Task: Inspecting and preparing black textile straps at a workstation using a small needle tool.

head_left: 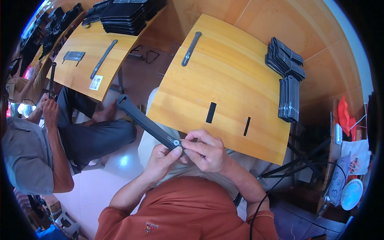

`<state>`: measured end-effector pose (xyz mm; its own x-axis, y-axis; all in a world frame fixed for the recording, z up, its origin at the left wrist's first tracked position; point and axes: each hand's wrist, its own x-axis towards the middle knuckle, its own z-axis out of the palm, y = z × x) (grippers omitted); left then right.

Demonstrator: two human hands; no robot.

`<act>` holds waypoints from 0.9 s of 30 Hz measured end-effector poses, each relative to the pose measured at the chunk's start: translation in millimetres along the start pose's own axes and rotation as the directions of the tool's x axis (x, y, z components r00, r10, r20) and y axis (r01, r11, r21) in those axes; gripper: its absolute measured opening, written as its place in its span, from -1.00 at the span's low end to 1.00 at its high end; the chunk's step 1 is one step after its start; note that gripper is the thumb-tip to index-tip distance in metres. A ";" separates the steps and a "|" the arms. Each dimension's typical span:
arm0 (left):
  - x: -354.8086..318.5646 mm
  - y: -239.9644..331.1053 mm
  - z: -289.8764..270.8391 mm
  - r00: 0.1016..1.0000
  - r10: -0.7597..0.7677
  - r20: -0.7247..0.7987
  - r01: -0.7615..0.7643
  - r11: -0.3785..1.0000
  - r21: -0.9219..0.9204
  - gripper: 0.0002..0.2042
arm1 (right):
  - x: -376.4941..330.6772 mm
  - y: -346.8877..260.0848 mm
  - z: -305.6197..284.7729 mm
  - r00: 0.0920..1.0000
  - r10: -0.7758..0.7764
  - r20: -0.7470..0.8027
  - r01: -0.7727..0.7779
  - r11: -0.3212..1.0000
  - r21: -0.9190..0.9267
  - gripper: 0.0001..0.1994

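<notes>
A dark grey strap with a rounded, slotted far end slants up and left from my hands, over my lap at the table's near edge. My left hand grips its near end, thumb pressed on top beside a small white print. Against that same end my right hand is closed in a pinch; whether it holds the strap itself or some small part is hidden by the fingers. On the wooden table lie a similar strap, a black rectangular strip and a narrower black strip.
Bundled dark straps and a neat stack line the table's right edge. To the left, a co-worker holds a strap beside another wooden table bearing stacked dark pieces. A cable runs past my right arm.
</notes>
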<state>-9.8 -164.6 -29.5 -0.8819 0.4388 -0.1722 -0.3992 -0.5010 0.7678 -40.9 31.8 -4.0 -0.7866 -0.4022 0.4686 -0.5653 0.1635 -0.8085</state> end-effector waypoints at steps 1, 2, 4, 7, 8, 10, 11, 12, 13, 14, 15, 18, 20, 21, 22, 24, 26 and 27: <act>-0.7 1.7 3.0 1.000 0.007 0.011 -0.007 1.000 -0.001 -0.68 | 0.4 -5.9 -2.5 0.996 -0.088 0.010 0.089 0.980 -0.180 -0.69; -1.9 2.9 5.9 1.000 0.009 0.015 -0.009 1.000 0.003 -0.68 | -0.2 -9.5 -4.4 0.984 -0.172 0.036 0.173 0.919 -0.353 -0.70; -4.0 4.0 10.6 0.999 -0.036 0.007 0.036 0.994 -0.106 -0.69 | -2.6 -11.1 -6.3 0.970 -0.241 0.041 0.236 0.882 -0.409 -0.69; -8.8 0.7 15.1 0.996 -0.086 0.026 0.090 0.976 -0.198 -0.70 | -7.1 -9.9 -5.9 0.934 -0.355 0.045 0.333 0.816 -0.474 -0.66; -10.3 1.1 16.7 0.996 -0.085 0.028 0.089 0.977 -0.194 -0.70 | -8.6 -9.9 -5.1 0.915 -0.402 0.043 0.371 0.792 -0.486 -0.65; -13.1 3.5 19.1 0.990 -0.139 0.020 0.140 0.968 -0.210 -0.72 | -9.9 -13.4 -1.2 0.925 -0.379 0.011 0.345 0.830 -0.438 -0.67; -14.5 3.1 18.8 0.990 -0.138 0.023 0.140 0.968 -0.207 -0.72 | -9.3 -15.6 -0.1 0.936 -0.352 -0.017 0.319 0.866 -0.386 -0.68; -15.8 2.3 18.2 0.988 -0.131 0.078 0.145 0.968 -0.207 -0.73 | -7.0 -20.8 -1.5 0.958 -0.284 -0.034 0.262 0.918 -0.297 -0.78; -16.5 2.6 18.4 0.983 -0.125 0.132 0.151 0.967 -0.207 -0.74 | -6.6 -25.5 -0.5 0.958 -0.285 -0.036 0.262 0.918 -0.299 -0.78; -16.5 5.0 20.0 0.983 -0.126 0.134 0.152 0.967 -0.205 -0.74 | -6.9 -30.0 1.6 0.978 -0.186 -0.094 0.173 0.976 -0.133 -0.85; -16.7 10.1 23.0 0.984 -0.081 0.157 0.111 0.975 -0.194 -0.76 | -5.8 -34.4 2.7 0.988 -0.076 -0.133 0.083 0.996 0.042 -0.93; -18.2 19.1 27.0 0.986 -0.046 0.159 0.074 0.983 -0.170 -0.78 | -4.9 -32.9 5.8 0.985 -0.066 -0.160 0.081 0.992 0.092 -0.93; -18.2 21.9 24.8 0.988 -0.055 0.143 0.078 0.984 -0.159 -0.79 | -4.5 -30.4 5.6 0.979 -0.097 -0.179 0.114 0.990 0.085 -0.90; -18.4 22.6 23.5 0.993 -0.067 0.099 0.082 0.985 -0.154 -0.80 | -3.7 -31.8 4.0 0.983 -0.127 -0.133 0.135 0.989 0.054 -0.87; -18.7 23.1 22.3 0.995 -0.079 0.054 0.087 0.985 -0.150 -0.81 | -3.6 -32.7 3.3 0.984 -0.154 -0.086 0.157 0.987 0.025 -0.84; -17.8 23.5 19.9 0.995 -0.075 0.061 0.082 0.990 -0.119 -0.80 | -7.8 -27.3 8.5 0.984 -0.156 -0.091 0.163 0.984 0.073 -0.82; -17.9 22.8 17.6 0.995 -0.067 0.069 0.073 0.993 -0.090 -0.80 | -7.0 -26.9 6.3 0.987 -0.131 -0.096 0.144 0.980 0.137 -0.84; -20.0 20.7 15.8 0.991 -0.087 0.103 0.091 0.995 -0.033 -0.79 | -5.3 -25.4 5.1 0.987 -0.132 -0.094 0.144 0.981 0.133 -0.84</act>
<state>3.6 -171.9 -0.5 -0.8134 0.5550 -0.1741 -0.4856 -0.4832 0.7285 -21.1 25.2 12.3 -0.7250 -0.3337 0.6025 -0.6343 -0.0174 -0.7729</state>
